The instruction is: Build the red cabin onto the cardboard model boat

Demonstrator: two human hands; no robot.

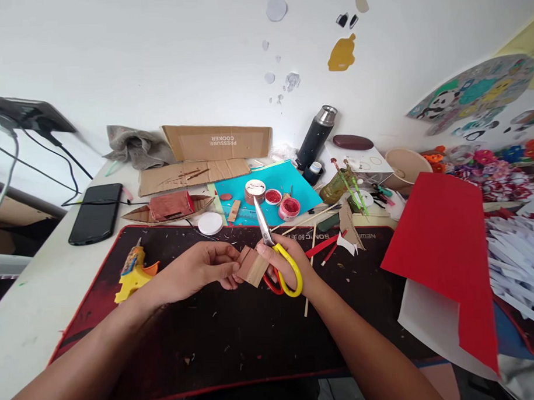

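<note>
Between my two hands is a small folded piece of cardboard (254,273), reddish brown on one side and paler on the other. My left hand (208,265) pinches its left edge between thumb and fingers. In my right hand (291,263) is a pair of scissors (264,223) with one yellow and one red handle, blades pointing up and away from me. The right thumb also presses on the cardboard's upper right edge. Left of my hands lies a yellow glue gun (136,274) on the black mat (237,347). Beyond it sits a cardboard boat (171,207) with a reddish cover.
Open paint jars (289,208) stand on a blue sheet (292,178) ahead. A phone (96,214) lies at the left. A black thermos (316,137) leans near the wall. Red card (438,229) juts over the mat's right side. Thin sticks (310,274) lie beside my right hand.
</note>
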